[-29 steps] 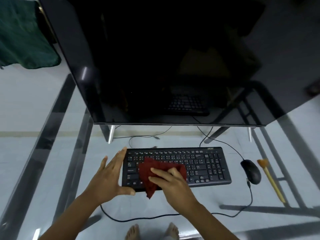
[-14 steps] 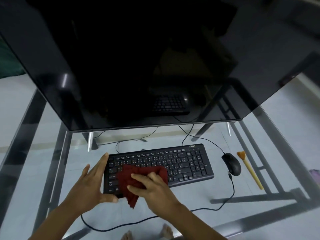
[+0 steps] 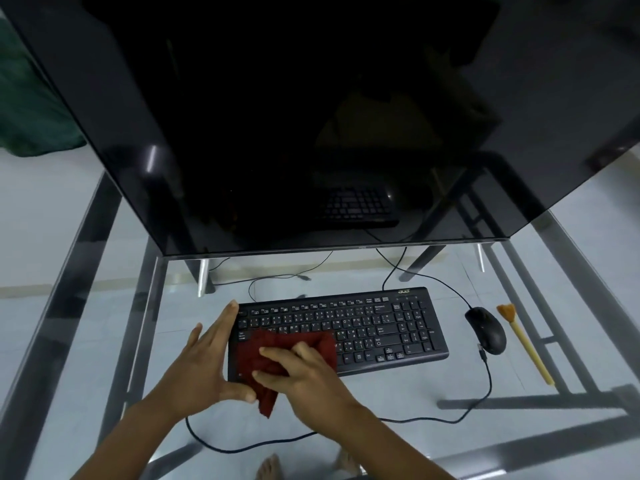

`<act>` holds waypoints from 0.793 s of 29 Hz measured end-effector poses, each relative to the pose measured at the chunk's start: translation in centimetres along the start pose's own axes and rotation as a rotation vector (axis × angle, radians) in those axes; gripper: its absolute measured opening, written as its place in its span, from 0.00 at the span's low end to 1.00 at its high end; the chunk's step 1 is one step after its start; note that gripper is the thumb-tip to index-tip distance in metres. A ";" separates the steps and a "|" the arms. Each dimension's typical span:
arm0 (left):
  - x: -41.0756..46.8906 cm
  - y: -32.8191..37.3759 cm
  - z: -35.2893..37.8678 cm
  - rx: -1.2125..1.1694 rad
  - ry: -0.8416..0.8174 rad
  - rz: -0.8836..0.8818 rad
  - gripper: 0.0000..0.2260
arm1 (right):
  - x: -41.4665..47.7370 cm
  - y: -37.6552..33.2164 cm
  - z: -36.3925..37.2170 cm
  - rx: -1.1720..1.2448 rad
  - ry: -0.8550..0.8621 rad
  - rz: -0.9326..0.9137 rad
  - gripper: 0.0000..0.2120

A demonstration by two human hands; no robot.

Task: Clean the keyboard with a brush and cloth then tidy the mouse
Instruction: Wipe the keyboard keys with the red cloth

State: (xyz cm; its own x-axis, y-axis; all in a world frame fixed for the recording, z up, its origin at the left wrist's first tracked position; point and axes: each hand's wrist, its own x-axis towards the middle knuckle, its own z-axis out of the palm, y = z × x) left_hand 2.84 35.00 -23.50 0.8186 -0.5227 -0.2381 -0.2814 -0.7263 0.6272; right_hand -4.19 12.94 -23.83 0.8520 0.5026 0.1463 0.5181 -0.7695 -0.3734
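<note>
Dim, soft focus, wide-angle edge bending, faint screen glare.

- your head camera looks forward and down from close above the glass desk (image 3: 398, 391).
- keyboard (image 3: 377, 327) sits low centre; monitor (image 3: 277, 116) fills the top half.
</note>
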 end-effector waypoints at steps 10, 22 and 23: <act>-0.1 -0.3 -0.5 -0.008 -0.016 0.011 0.66 | 2.3 -1.7 0.9 0.087 0.066 0.087 0.22; -0.2 0.1 0.4 0.134 0.045 0.018 0.63 | 1.3 0.6 -0.1 0.020 0.351 0.617 0.27; -0.2 0.1 0.4 0.142 0.045 0.018 0.63 | 1.6 -0.9 0.5 0.021 0.265 0.470 0.30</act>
State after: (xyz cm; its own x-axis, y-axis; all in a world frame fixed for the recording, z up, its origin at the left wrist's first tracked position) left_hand 2.45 34.87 -23.72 0.8336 -0.5181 -0.1917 -0.3619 -0.7743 0.5191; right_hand -3.33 14.58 -23.70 0.9828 -0.0125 0.1844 0.0774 -0.8780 -0.4723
